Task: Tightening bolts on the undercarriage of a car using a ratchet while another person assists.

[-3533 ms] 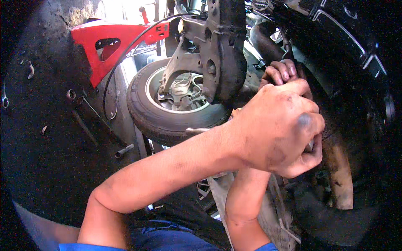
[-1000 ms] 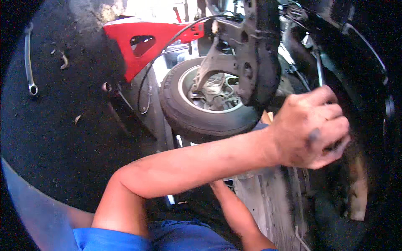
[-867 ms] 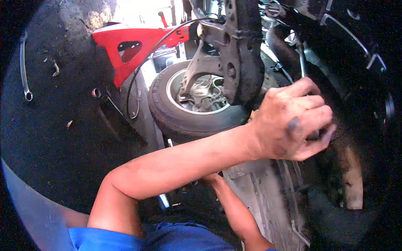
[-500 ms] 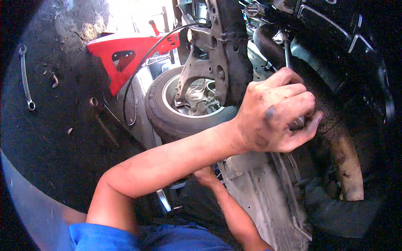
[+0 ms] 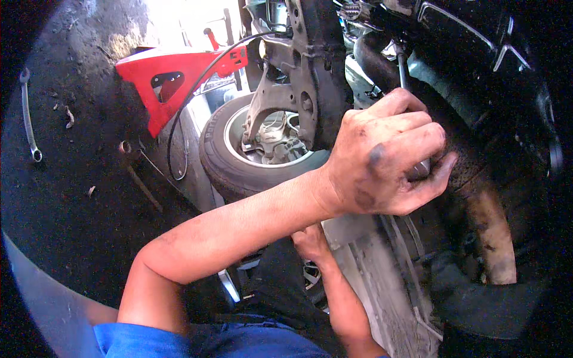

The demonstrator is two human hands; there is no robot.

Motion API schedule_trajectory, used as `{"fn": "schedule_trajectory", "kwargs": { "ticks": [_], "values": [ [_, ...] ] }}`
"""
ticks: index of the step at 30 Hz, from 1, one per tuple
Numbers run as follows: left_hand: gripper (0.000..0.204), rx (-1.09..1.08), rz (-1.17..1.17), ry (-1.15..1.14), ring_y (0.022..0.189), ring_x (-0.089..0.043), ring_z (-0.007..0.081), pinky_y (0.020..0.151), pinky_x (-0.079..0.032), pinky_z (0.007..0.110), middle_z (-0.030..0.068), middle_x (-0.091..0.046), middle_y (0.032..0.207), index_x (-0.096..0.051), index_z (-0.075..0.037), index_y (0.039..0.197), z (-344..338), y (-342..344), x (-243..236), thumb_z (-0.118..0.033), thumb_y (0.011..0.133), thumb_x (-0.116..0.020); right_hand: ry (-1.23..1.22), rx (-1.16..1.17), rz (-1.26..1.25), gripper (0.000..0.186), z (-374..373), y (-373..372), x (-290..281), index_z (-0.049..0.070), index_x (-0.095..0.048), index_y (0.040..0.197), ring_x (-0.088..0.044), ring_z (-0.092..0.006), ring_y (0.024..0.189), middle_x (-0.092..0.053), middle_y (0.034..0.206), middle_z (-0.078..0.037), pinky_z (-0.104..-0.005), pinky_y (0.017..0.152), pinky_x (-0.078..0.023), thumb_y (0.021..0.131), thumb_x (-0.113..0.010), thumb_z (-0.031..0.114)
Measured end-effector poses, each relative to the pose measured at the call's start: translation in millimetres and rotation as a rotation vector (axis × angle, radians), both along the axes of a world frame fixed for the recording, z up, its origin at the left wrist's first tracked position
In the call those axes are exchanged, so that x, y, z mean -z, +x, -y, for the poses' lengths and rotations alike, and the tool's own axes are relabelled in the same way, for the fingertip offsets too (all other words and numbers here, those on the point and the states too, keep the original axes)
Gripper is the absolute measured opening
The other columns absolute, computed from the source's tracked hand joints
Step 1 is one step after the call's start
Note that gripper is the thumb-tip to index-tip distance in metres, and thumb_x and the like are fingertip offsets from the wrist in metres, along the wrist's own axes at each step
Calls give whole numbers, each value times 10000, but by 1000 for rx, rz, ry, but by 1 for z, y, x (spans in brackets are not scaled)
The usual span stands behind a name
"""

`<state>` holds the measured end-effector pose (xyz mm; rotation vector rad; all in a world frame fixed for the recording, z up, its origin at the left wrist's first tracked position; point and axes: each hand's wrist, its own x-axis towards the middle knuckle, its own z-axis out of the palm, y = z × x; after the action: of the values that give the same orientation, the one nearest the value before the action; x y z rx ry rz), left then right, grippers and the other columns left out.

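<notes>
My left hand (image 5: 388, 156), smudged with dark grease, is closed around a metal-shafted wrench (image 5: 403, 73). Its bright shaft runs up from my knuckles toward the dark underside of a car, and its rounded end shows below my curled fingers. What the far end fits onto is too small to tell. Beside the shaft runs a dark exhaust pipe (image 5: 462, 143). Lower down, my right hand (image 5: 310, 243) sits partly behind my left forearm, near the pale sill-like panel (image 5: 376, 268). Its fingers are mostly hidden.
Left of my left hand are a grey suspension arm (image 5: 307, 77) and a tyre (image 5: 218, 161) with wheel hub. A red jack stand-like frame (image 5: 146, 89) stands further left with a black cable (image 5: 173, 134) across it. A combination spanner (image 5: 30, 119) lies on the dark floor.
The whole view has shifted slightly left. My right hand has moved a little up and to the right, uncovering part of a spoked wheel. My left hand keeps its grip.
</notes>
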<state>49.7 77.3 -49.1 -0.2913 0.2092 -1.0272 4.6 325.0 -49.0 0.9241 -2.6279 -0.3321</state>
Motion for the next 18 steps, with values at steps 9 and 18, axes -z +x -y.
{"fn": "schedule_trajectory", "kwargs": {
  "ticks": [9, 18],
  "values": [
    [216, -15, 23, -51, 691, -589, 256, 540, -504, 358, 36, -591, 690, -570, -94, 741, 7, 5, 5, -156, 730, -777, 165, -104, -97, 336, 36, 8, -10, 33, -682, 1165, -558, -408, 1242, -666, 1249, -199, -503, 1057, -412, 891, -652, 226],
    [255, -36, 253, -221, 740, -587, 248, 562, -508, 361, 39, -558, 701, -601, -87, 768, 9, 15, 18, -270, 802, -774, 304, -162, -289, 428, 57, 41, -28, 1, -624, 1241, -601, -335, 1193, -652, 1250, -226, -461, 984, -454, 884, -702, 224]
  ]
}}
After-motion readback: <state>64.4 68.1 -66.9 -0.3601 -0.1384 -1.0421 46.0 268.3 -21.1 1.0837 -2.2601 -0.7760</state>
